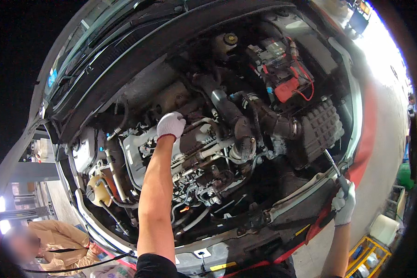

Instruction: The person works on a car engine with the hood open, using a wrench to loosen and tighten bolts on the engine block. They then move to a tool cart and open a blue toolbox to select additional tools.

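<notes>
My left hand (pixel 171 125), in a white knitted glove with a dark red cuff, is closed over the rear part of the engine (pixel 190 145). Its fingers curl down, and whatever they grip, if anything, is hidden. At the front right edge of the engine bay, my right hand (pixel 344 205), also gloved in white, is wrapped round a hand tool with a dark handle and a silver shaft (pixel 331 163). The tool's shaft points up and left, towards the ribbed black air filter box (pixel 320 131); its exact kind cannot be made out.
A battery (pixel 275 58) with a red terminal cover (pixel 287 89) sits at the back right. A yellowish coolant tank (pixel 98 191) stands on the left. Red cloth (pixel 368 134) covers the fender edge. Another person (pixel 55 245) is at the lower left; a yellow cart (pixel 368 255) stands lower right.
</notes>
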Action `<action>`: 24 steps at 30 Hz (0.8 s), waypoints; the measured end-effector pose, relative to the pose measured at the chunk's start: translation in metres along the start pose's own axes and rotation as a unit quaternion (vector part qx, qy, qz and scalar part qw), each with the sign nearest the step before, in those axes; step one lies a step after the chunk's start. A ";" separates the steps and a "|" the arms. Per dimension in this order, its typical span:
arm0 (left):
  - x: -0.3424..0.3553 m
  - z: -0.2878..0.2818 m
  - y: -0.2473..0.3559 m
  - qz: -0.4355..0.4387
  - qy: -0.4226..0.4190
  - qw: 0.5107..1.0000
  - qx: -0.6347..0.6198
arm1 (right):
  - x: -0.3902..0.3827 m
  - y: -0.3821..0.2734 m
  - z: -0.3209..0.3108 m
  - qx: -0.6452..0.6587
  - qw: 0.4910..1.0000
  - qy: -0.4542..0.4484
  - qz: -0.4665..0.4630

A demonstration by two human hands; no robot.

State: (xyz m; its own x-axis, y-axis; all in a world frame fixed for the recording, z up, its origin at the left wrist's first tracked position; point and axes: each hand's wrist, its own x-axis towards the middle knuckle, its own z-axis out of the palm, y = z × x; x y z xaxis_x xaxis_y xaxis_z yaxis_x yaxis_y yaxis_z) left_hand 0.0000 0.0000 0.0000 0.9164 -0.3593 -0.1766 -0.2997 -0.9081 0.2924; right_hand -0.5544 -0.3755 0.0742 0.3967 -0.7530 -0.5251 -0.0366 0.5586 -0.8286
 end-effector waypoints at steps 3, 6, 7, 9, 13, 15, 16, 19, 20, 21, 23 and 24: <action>0.007 -0.011 0.002 0.047 -0.025 0.991 0.126 | -0.024 0.017 0.020 0.005 0.999 0.043 0.024; 0.011 0.010 0.008 0.062 0.019 0.983 0.172 | -0.009 0.000 0.002 -0.004 1.000 -0.013 0.011; 0.016 0.014 -0.041 0.116 0.069 0.966 0.220 | -0.005 0.005 0.012 0.005 0.999 -0.053 0.011; 0.012 0.026 -0.007 0.079 0.110 0.968 0.210 | -0.005 0.001 0.010 0.006 1.000 -0.005 -0.001; 0.006 0.015 0.004 0.089 0.089 0.984 0.124 | -0.007 0.004 0.000 0.013 1.000 -0.010 0.003; 0.009 0.009 -0.007 0.093 0.037 0.988 0.117 | -0.005 0.005 -0.009 0.005 0.998 -0.059 -0.003; 0.008 0.008 -0.009 0.095 0.011 0.989 0.113 | -0.006 0.005 -0.010 0.005 0.999 -0.053 -0.003; 0.007 0.012 0.005 0.084 0.029 0.978 0.189 | -0.006 0.001 -0.009 0.010 0.999 -0.034 -0.002; 0.001 0.011 0.007 0.083 0.026 0.977 0.197 | -0.007 0.000 -0.008 0.014 1.000 -0.027 0.003; -0.002 0.012 0.008 0.083 0.041 0.977 0.191 | -0.009 0.000 -0.008 0.019 1.000 -0.018 0.008; -0.004 0.012 0.010 0.083 0.071 0.978 0.177 | -0.007 -0.002 -0.008 0.017 1.000 -0.019 0.002; -0.010 0.004 0.009 0.081 0.047 0.987 0.132 | -0.007 0.000 -0.006 0.014 1.000 -0.023 0.005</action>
State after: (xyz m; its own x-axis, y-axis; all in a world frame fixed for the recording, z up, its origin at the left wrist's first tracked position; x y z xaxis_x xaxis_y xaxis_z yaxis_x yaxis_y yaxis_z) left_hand -0.0133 -0.0056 0.0007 0.8680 -0.4934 -0.0557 -0.4909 -0.8696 0.0528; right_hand -0.5631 -0.3721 0.0764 0.4382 -0.7308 -0.5234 -0.0146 0.5764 -0.8170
